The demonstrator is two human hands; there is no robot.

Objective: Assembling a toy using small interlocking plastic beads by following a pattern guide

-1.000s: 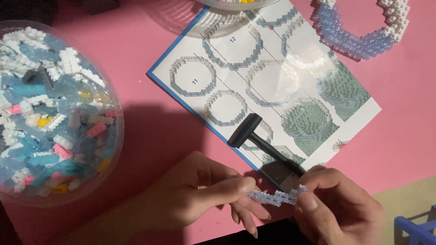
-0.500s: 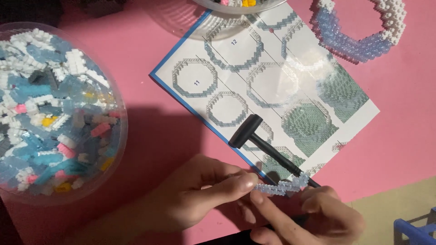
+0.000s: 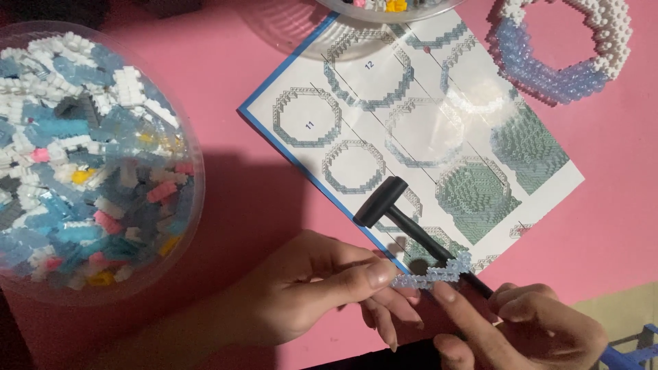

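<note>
I see a pink table [image 3: 226, 89] filling nearly the whole head view. On its left sits a big clear round tub [image 3: 89, 164] heaped with tiny building bricks, mostly white and pale blue, with a few pink, yellow and grey ones. Right of the tub lies an instruction sheet [image 3: 411, 144], white with a blue edge, turned at an angle; it is printed with ring-shaped build steps and grey-green domed shapes. A second clear bowl [image 3: 384, 7] overlaps the sheet's top end, cut off by the frame. At top right, just off the sheet's corner, rests a finished brick ring [image 3: 562, 48], white on its upper arc, translucent blue on its lower.

A small black hammer [image 3: 404, 223] lies across the sheet's lower edge, head toward the tub, handle running down toward the right hand.

Left hand [image 3: 308, 288] enters from lower left; thumb and forefinger are pinched narrow on the left end of a short strip of clear pale-blue bricks [image 3: 432, 274]. The strip is held just above the table, near the sheet's bottom corner, crossing the hammer handle. Right hand [image 3: 528, 329]: forefinger extended, its tip touching the strip from beneath; the other fingers are loosely curled. I cannot tell whether they touch the hammer handle.
</note>
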